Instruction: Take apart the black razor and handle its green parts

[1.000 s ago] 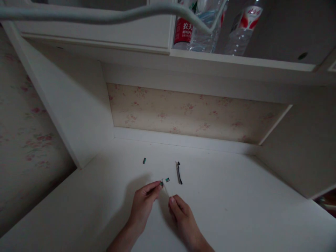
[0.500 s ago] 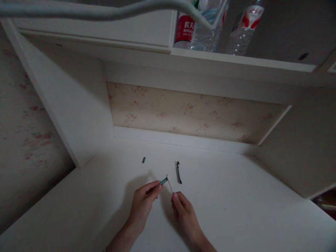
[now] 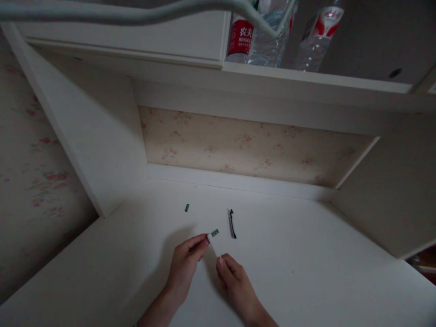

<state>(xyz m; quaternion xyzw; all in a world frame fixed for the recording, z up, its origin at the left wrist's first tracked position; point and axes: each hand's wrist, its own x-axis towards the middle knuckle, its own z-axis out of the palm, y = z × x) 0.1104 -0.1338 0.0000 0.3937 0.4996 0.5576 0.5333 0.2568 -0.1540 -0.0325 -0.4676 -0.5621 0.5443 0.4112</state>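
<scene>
Pinched between the thumb and fingers of my left hand (image 3: 187, 259) is a small green and black razor blade cartridge (image 3: 214, 233), its right end sticking out. My right hand (image 3: 235, 281) grips a thin white cotton swab (image 3: 214, 247) by its lower end. The swab's white tip touches the cartridge close to my left fingertips. Behind my hands, a black razor handle (image 3: 232, 225) lies on the white desktop (image 3: 289, 236). Farther left on the desktop rests a second small green and black piece (image 3: 187, 207), similar to the cartridge.
Plastic water bottles (image 3: 315, 38) stand on the shelf (image 3: 316, 78) above the desk. A pale curved bar (image 3: 136, 16) crosses the top of the view. Side panels (image 3: 95, 122) bound the desk, and floral wallpaper (image 3: 245, 141) covers the back wall.
The swab's tip has moved left along the cartridge, from its free right end to beside my left fingertips. My right hand has shifted slightly left and down; my left hand stays nearly still.
</scene>
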